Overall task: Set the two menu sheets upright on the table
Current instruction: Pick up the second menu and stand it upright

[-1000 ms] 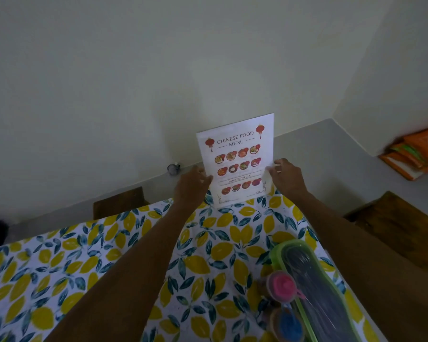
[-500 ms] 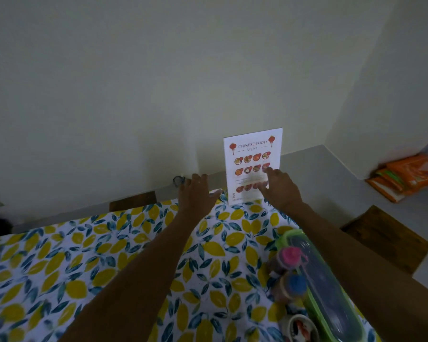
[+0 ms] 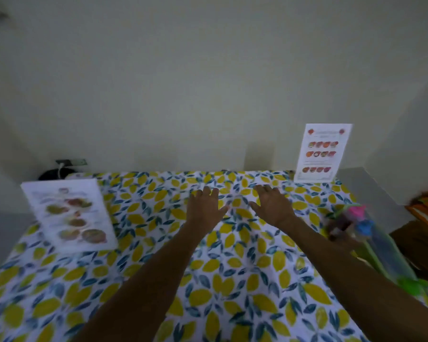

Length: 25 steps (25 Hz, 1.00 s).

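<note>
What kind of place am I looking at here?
Probably a small eatery or a home dining corner: a table with a lemon-print cloth, one food menu sheet standing against the plain wall, another menu sheet lying flat on the left.

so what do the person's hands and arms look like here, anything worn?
Both forearms are bare all the way to the bottom of the frame: no sleeves in view. The left hand and right hand wear no gloves, and no watch, band or ring is visible, though the picture is dim and blurred.
</note>
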Motion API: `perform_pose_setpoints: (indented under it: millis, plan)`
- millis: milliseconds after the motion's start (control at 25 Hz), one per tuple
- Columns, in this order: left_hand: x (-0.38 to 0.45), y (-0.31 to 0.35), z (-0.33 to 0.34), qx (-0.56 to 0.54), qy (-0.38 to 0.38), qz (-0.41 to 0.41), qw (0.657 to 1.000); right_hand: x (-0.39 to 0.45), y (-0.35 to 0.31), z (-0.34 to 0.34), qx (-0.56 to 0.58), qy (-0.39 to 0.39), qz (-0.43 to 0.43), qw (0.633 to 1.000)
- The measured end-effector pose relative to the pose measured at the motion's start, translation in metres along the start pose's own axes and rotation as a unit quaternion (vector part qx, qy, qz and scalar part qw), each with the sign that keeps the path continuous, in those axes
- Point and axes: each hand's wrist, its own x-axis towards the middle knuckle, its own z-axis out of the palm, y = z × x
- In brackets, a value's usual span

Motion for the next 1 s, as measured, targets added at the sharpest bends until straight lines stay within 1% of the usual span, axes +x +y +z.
perform_pose_setpoints:
  millis: [160,240,400,600,680,840,920,1000]
  plan:
    - [-0.085,-0.106,-0.01,-0.02,-0.001,-0.068,0.998,-0.026,-0.121,0.033,-0.006,-0.033,-0.049,0.998]
    - [-0.121,-0.156,-0.012,-0.019,0.016,-0.106,0.994,-0.031,-0.174,0.044,-0.005,-0.042,-0.084,0.996]
    - [-0.171,-0.234,-0.023,-0.011,0.06,-0.159,0.985,-0.031,-0.253,0.065,0.004,-0.065,-0.135,0.989]
    - [-0.199,-0.316,-0.017,0.002,0.04,-0.233,0.972,-0.012,-0.33,0.099,0.001,-0.088,-0.169,0.982]
    - [-0.201,-0.342,-0.012,-0.008,0.034,-0.25,0.968,0.001,-0.349,0.114,0.006,-0.093,-0.165,0.982]
    - [-0.185,-0.406,0.003,-0.025,0.007,-0.294,0.955,0.041,-0.387,0.156,0.046,-0.127,-0.141,0.981]
    - [-0.169,-0.434,0.008,-0.062,-0.002,-0.326,0.943,0.059,-0.404,0.175,0.12,-0.14,-0.099,0.978]
    - [-0.156,-0.453,0.009,-0.121,-0.014,-0.352,0.928,0.066,-0.414,0.189,0.195,-0.131,-0.058,0.97]
